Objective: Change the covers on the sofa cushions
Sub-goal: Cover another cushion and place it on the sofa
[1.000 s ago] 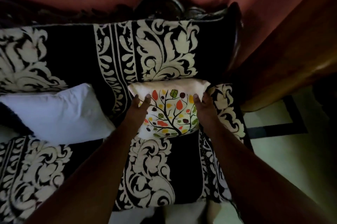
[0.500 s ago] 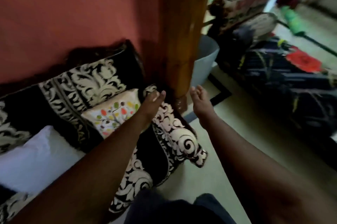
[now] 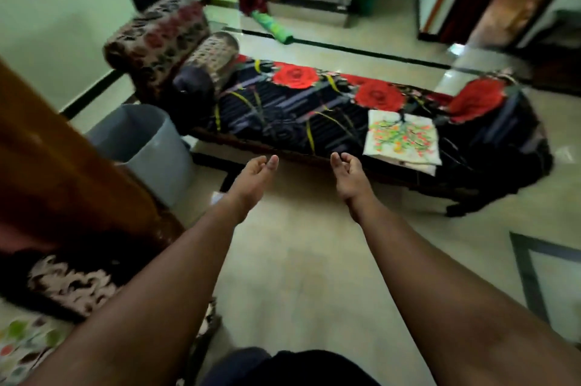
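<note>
Both my arms reach forward over the floor, holding nothing. My left hand and my right hand have loosely curled, relaxed fingers. Ahead stands a low daybed draped in dark fabric with red roses. On its right part lies a flat stack of white cushion covers printed with a colourful tree. The cushion with the tree-print cover shows at the bottom left edge, on the black and white sofa.
A grey bin stands on the floor left of the daybed, beside a brown wooden post. A patterned bolster and armrest sit at the daybed's left end. A green roll lies near steps at the back.
My hands let go of the tree-print cushion on the sofa, and my view swung right from the sofa to the daybed across the floor. Both hands now hover free.
</note>
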{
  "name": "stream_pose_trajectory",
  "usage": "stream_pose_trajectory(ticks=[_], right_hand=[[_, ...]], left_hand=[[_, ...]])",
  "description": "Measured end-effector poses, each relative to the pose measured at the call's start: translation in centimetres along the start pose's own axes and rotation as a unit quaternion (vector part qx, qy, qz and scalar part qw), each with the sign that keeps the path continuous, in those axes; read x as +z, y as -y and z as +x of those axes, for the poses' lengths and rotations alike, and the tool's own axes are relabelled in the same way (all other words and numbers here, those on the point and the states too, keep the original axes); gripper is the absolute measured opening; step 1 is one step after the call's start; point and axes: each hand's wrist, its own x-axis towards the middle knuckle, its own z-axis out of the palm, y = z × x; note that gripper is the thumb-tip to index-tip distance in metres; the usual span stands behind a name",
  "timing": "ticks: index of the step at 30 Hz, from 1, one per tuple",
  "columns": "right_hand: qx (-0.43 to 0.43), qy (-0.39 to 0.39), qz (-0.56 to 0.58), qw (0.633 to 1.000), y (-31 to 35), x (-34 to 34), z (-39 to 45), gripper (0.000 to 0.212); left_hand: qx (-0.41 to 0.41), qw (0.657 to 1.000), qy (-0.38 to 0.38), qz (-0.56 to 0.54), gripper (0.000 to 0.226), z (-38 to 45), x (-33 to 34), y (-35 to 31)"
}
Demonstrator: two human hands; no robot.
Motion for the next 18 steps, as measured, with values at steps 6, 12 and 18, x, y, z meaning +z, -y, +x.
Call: stream_pose_trajectory(ticks=[6,12,18], right_hand=[[0.066,-0.091,0.005,0.994,-3.5,-11.4,7.8,0.076],[0.127,-0.134,-0.007,0.983,-6.9,-17.8,17.8,0.074],[0.179,-0.155,-0.046,0.970,-7.8,-22.7,28.2,0.061]], left_hand=[[0.015,0.991,0.106,0.074,0.070,9.2,13.1,-4.6],[0.015,0.977,0.164,0.132,0.077,22.2,21.9,-6.5],[-0.002,0.951,0.226,0.212,0.072,34.1,29.0,-9.5]])
